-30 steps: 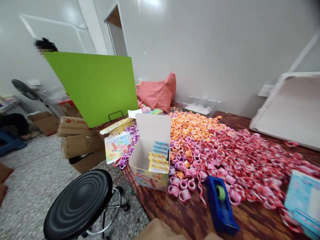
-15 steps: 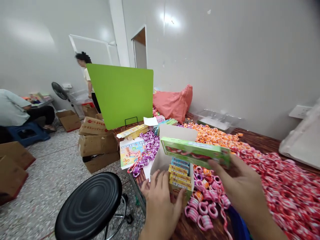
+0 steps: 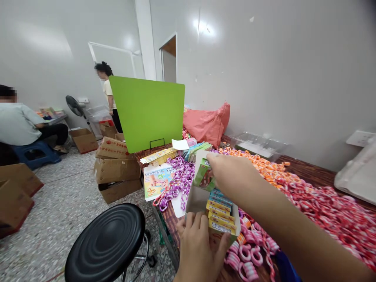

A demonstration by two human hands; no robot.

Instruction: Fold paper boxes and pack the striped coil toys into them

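My left hand (image 3: 202, 244) grips the near end of an open white carton (image 3: 195, 199), fingers over its left wall and thumb on the front. Inside stands a row of slim boxes: yellow boxes (image 3: 221, 217) nearer me, blue boxes (image 3: 219, 197) behind them. My right hand (image 3: 229, 170) is closed on a slim green box (image 3: 203, 174), held end-on at the carton's far end, above the blue boxes. Its far part is hidden by my hand. Pink striped coils (image 3: 248, 270) lie right of the carton.
Heaps of purple coils (image 3: 179, 178), orange coils (image 3: 258, 158) and red coils (image 3: 331, 219) cover much of the table. A green board (image 3: 149, 113) and a red sack (image 3: 208, 123) stand behind. A black stool (image 3: 107, 243) is at left; two people are farther off.
My right hand has carried the green box left and turned it from lying crosswise to end-on over the carton. My left hand stays on the carton.
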